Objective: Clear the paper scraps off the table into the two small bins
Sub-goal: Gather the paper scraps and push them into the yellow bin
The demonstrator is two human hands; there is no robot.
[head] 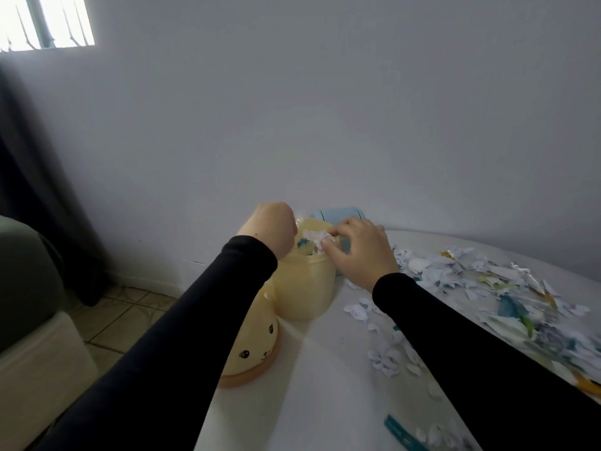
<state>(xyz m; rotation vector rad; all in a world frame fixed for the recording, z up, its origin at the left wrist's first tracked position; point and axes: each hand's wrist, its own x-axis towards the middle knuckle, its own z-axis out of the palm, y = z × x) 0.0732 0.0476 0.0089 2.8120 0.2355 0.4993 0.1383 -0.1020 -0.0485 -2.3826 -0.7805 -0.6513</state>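
1. Two hands work over one small pale-yellow plastic bin (304,288), seen from the single head view; the bin stands near the left edge of the white round table (312,385), its mouth open and already holding white and blue bits.
2. Most of the torn paper scraps, white with some blue and yellow (481,288), lie heaped on the right of the table, well apart from the bin, with a thinner trail of small white ones running toward the near edge.
3. Such scraps are, I judge, almost weightless, limp and apt to flutter or cling; they are best gathered in loose bunches with fingertips cupped under and over, not pinched one by one.
4. Over the bin's mouth, the right hand (361,252) has its fingers bent downward, their tips pinching or pressing a wad of white paper (313,237) at the rim.
5. At the far left side of the rim, the left hand (273,227) is curled into a loose fist; whether it grips the rim or holds scraps cannot be told, since the fingers face away.
6. Beside the bin lies a yellow dome lid with a drawn animal face (253,346), near the table edge.
7. Behind the hands stands a light-blue bin (338,212), partly hidden, against the wall.
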